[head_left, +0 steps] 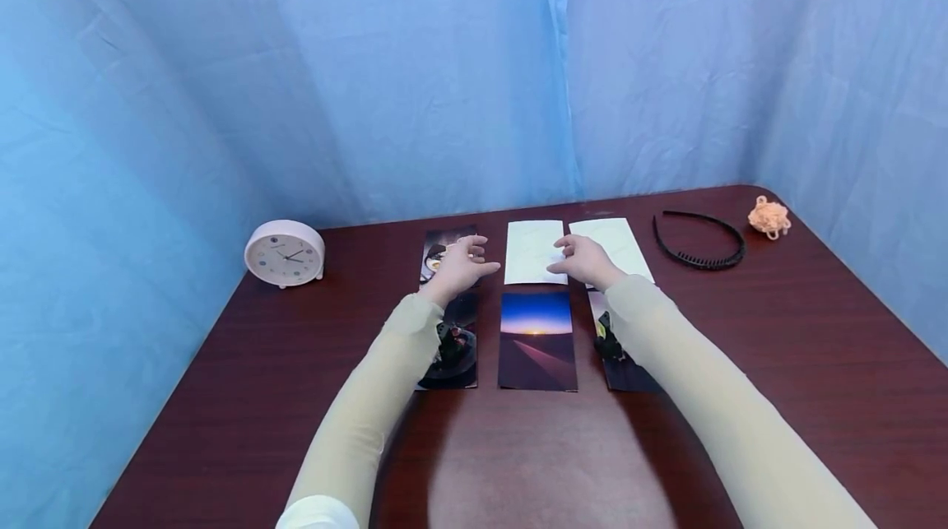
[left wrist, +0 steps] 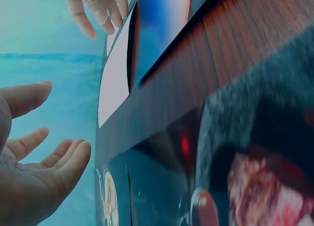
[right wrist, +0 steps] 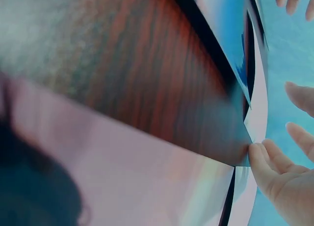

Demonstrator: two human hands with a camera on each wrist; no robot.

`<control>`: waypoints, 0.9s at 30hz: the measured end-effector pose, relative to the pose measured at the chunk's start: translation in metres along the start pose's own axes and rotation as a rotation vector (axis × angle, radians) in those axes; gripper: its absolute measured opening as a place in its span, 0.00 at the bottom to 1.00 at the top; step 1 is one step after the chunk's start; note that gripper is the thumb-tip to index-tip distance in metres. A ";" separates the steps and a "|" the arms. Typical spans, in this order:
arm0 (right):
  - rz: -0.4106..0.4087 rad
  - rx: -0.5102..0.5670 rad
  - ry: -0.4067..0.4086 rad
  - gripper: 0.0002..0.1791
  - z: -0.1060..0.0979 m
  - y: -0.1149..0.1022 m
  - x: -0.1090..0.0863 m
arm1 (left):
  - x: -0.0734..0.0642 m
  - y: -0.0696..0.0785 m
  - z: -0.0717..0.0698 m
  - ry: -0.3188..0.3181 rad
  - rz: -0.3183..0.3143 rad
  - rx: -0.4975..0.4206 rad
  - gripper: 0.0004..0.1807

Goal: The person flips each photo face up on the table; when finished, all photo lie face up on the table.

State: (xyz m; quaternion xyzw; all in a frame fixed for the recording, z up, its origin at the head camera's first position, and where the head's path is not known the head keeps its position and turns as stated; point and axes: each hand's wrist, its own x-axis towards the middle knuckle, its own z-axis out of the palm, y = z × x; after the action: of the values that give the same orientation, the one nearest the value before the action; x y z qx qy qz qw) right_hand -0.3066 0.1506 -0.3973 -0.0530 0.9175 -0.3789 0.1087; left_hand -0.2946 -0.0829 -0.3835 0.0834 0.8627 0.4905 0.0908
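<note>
Both arms (head_left: pixel 374 389) reach forward, left hand (head_left: pixel 459 266) above a food photo (head_left: pixel 435 245), right hand (head_left: pixel 587 260) above white cards (head_left: pixel 532 253), grips wide, empty.

Curtained-off space, room type hard to tell: blue cloth (head_left: pixel 415 76) hung round dark wood-grain table (head_left: pixel 792 323).

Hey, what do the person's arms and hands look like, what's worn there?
The left sleeve and right sleeve are long, plain and pale cream, with loose, creased ends. On the left, a white band shows farther up. The left hand and right hand are bare, with no rings visible.
</note>
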 end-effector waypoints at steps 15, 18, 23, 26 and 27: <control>-0.022 -0.067 0.005 0.31 0.004 0.002 0.004 | 0.012 0.002 0.026 -0.065 -0.069 0.119 0.35; -0.021 -0.064 -0.004 0.31 0.004 0.000 0.003 | 0.014 0.001 0.029 -0.057 -0.075 0.125 0.35; -0.008 -0.066 -0.011 0.30 0.005 -0.002 0.002 | 0.017 -0.001 0.031 -0.063 -0.076 0.113 0.34; 0.000 -0.074 -0.006 0.30 0.006 -0.001 0.001 | 0.018 -0.003 0.032 -0.062 -0.079 0.110 0.34; 0.004 -0.073 -0.004 0.30 0.006 -0.001 0.001 | 0.018 -0.003 0.032 -0.059 -0.081 0.111 0.33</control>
State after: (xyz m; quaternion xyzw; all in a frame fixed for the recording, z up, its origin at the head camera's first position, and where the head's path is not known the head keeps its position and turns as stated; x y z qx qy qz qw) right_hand -0.3060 0.1453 -0.4005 -0.0560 0.9307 -0.3446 0.1094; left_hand -0.3045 -0.0536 -0.4036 0.0677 0.8881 0.4353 0.1312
